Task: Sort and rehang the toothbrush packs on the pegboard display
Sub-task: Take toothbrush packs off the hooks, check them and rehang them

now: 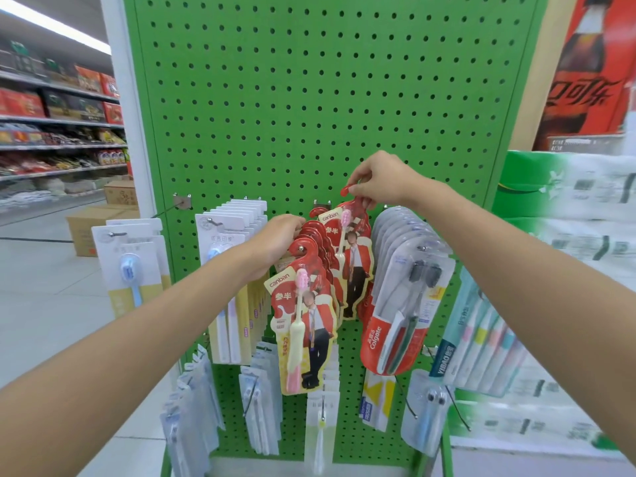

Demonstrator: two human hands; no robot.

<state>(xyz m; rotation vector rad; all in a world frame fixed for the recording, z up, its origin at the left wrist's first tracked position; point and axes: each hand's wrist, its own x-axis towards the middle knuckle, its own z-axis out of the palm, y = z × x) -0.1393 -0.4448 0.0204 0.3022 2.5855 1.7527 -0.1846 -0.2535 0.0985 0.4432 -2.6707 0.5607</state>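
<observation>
L hand [275, 239] curls fingers over the hanger tops of the red canban packs [304, 315] strung on a peg [301, 248] of the green pegboard [309, 98], front pack hanging just below its wrist. R hand [382, 179] pinches, thumb & forefinger closed, the hook of a single canban pack [351, 249] dangling beneath it; Colgate packs [402, 304] hang below-right.

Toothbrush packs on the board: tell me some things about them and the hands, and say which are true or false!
The right hand pinches the top of a red pack. True.
The pegboard is blue. False: it is green.
The left hand holds the row of red canban packs. True.
The Colgate packs hang left of the red ones. False: they hang to the right.
</observation>
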